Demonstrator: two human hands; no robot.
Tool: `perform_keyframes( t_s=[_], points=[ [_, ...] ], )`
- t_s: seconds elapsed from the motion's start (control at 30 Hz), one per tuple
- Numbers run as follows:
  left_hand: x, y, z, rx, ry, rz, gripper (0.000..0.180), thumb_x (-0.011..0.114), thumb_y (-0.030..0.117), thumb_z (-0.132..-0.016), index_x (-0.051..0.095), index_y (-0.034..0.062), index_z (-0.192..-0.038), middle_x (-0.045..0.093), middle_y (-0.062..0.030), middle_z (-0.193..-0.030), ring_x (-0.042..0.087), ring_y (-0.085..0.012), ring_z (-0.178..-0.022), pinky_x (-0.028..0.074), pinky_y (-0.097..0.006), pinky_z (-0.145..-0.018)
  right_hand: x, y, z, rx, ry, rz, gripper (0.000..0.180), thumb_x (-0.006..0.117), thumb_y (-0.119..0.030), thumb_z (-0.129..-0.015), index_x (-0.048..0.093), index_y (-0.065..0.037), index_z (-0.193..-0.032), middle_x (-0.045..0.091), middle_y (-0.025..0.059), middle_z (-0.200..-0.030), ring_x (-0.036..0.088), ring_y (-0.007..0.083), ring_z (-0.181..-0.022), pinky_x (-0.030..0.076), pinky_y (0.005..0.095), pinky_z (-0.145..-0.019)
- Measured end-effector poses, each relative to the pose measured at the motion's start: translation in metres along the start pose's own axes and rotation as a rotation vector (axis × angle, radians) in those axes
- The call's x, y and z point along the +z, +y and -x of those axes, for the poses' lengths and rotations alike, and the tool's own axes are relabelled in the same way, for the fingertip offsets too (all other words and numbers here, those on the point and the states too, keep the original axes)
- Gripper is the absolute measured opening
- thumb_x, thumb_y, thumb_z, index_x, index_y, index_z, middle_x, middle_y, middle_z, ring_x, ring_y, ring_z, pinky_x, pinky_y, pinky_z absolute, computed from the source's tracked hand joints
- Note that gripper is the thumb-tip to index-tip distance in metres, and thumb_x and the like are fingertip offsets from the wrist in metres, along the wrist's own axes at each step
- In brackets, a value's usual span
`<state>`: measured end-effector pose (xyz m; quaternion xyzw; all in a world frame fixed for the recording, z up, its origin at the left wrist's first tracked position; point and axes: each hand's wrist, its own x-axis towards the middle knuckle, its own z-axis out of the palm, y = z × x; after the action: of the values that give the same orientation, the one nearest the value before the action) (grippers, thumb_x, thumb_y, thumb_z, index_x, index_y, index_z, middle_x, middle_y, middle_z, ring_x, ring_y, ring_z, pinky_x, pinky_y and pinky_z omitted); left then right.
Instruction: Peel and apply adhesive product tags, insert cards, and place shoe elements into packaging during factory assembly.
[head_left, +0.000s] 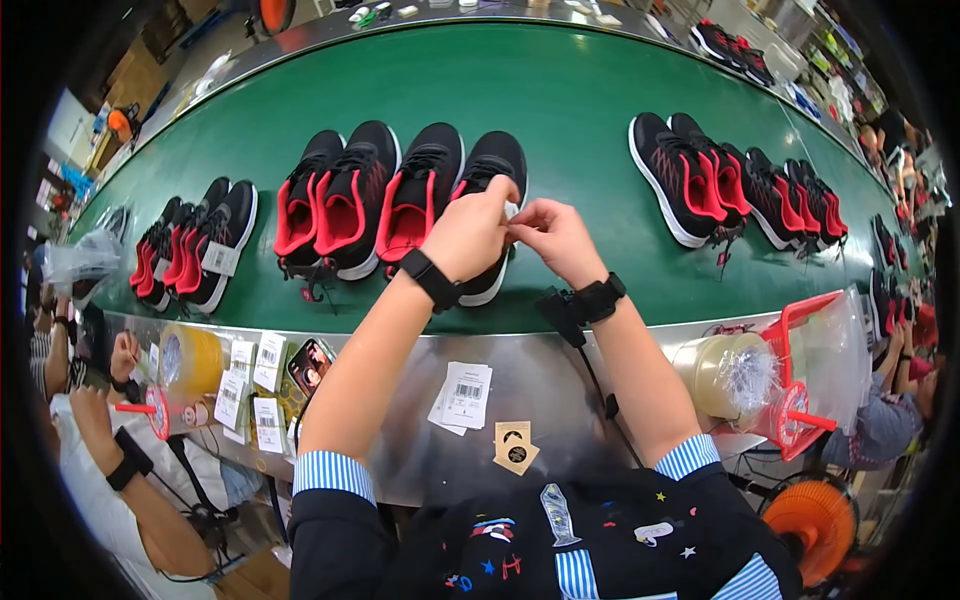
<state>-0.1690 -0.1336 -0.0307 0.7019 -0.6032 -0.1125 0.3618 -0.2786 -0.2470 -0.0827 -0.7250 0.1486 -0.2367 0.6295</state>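
Both my hands meet over a black sneaker (496, 155) with a red lining and white sole on the green belt (580, 80). My left hand (472, 232) lies across its opening, fingers bent and closed near its right side. Beside it, my right hand (560, 238) pinches thumb and forefinger together against the left fingertips. A small pale bit shows between them, too small to name. Just left stands the matching sneaker (422, 180), and beyond it another pair (345, 200) with small tags hanging at the heels. A black strap circles each wrist.
White barcode labels (463, 395) and small tan cards (514, 448) lie on the metal ledge. Tape rolls (190, 362) (722, 370), a phone (310, 366) and a red basket (795, 335) flank my arms. More sneakers (690, 180) stand right; a tagged pair (210, 245) stands left. Co-workers sit both sides.
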Motion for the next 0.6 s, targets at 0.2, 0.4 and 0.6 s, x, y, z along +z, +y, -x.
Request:
perform_keyframes(
  t_s=[0.2,0.4,0.6],
  points=[
    [-0.006,-0.008,-0.002,-0.044,-0.001,0.023,0.024,0.056,-0.006,-0.071,0.044,-0.0008,-0.091,0.060,-0.0130,-0.070,0.062,-0.0231,-0.068,0.047,-0.031,-0.063,0.009,-0.001,-0.001,0.052,-0.018,-0.123,0.008,0.062,-0.007,-0.077,0.057,0.000,-0.076,0.063,0.0060,-0.071,0.060,0.0108,-0.066,0.046,0.0235,-0.058],
    [-0.017,-0.038,-0.007,-0.276,0.122,-0.066,0.022,0.060,0.015,-0.078,0.062,-0.0022,-0.092,0.064,-0.0093,-0.079,0.059,-0.0130,-0.067,0.046,-0.026,-0.062,0.005,-0.059,0.028,0.021,0.209,-0.512,0.011,0.055,-0.010,-0.085,0.057,0.000,-0.085,0.055,-0.0031,-0.068,0.046,0.0044,-0.054,0.038,0.0194,-0.048],
    [-0.012,-0.031,-0.037,-0.361,-0.064,-0.257,0.025,0.064,0.028,-0.072,0.068,0.0043,-0.077,0.065,-0.0120,-0.073,0.063,-0.0242,-0.069,0.048,-0.033,-0.065,-0.076,-0.141,0.116,-0.661,-0.407,-0.966,0.021,0.044,-0.015,-0.085,0.058,0.000,-0.088,0.051,0.0103,-0.063,0.044,0.0156,-0.049,0.033,0.0264,-0.040]
  ],
)
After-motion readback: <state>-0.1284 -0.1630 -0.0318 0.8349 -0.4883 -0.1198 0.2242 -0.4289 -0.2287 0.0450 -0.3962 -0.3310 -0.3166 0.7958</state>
